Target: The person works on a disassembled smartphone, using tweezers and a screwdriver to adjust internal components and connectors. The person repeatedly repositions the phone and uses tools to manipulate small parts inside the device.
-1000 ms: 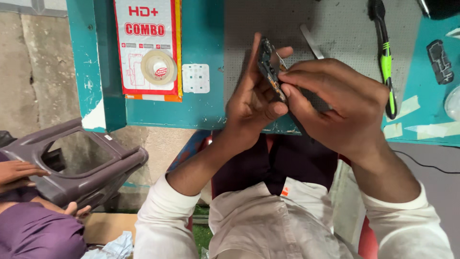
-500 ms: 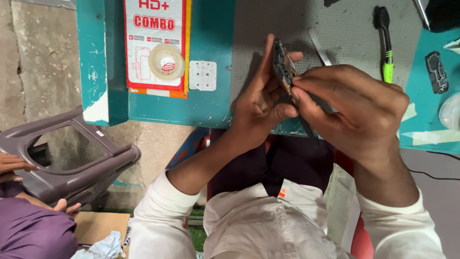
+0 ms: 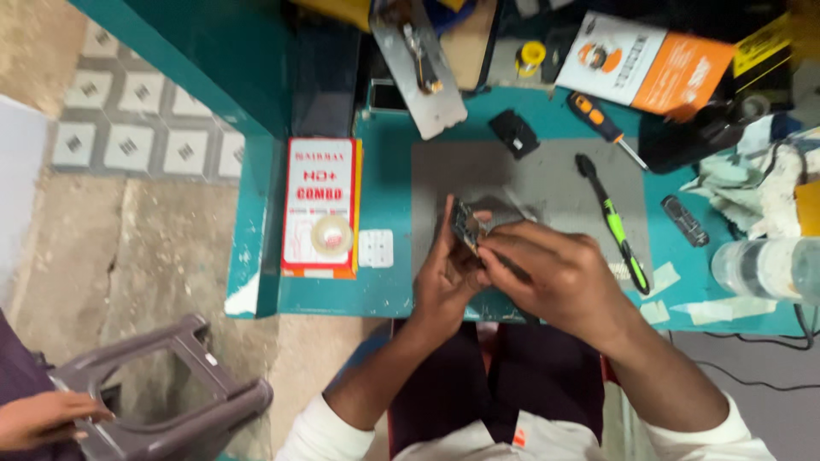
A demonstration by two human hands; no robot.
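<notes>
Since the earlier frame your view has lifted, showing more of the teal bench (image 3: 384, 294). Your left hand (image 3: 444, 282) grasps a small circuit board (image 3: 467, 229) over the grey mat (image 3: 547, 183). At three o'clock of it, your right hand (image 3: 559, 282) pinches a thin tool (image 3: 512, 271) against the board; probing seems underway, needing steady, fine pressure.

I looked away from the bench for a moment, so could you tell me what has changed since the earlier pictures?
Only the view tilted up, showing more bench. The left hand still grips the small circuit board, the right hand still works on it with a thin tool. Nothing was taken up or released.
</notes>
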